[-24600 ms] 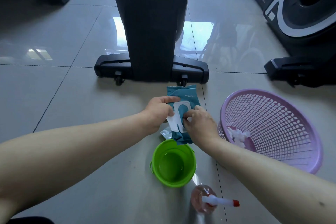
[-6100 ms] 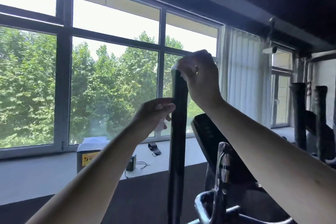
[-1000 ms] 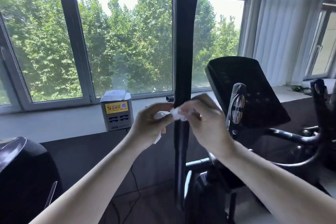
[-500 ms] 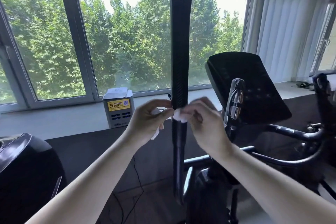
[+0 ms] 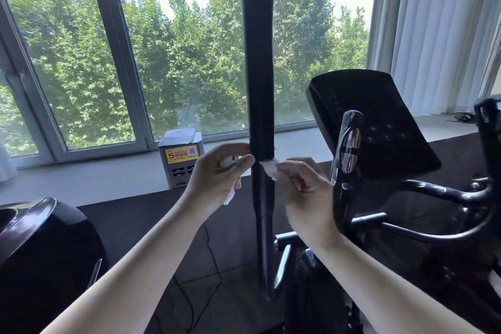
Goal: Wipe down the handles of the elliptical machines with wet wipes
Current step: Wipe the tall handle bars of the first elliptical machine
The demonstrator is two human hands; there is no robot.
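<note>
While your left hand (image 5: 217, 173) and right hand (image 5: 301, 184) each pinch the wipe (image 5: 268, 167), it wraps the upright handle (image 5: 259, 106).

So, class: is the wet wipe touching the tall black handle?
Touching. The head view shows the wet wipe lying against the handle, its ends pinched by the left hand and the right hand on either side.
</note>
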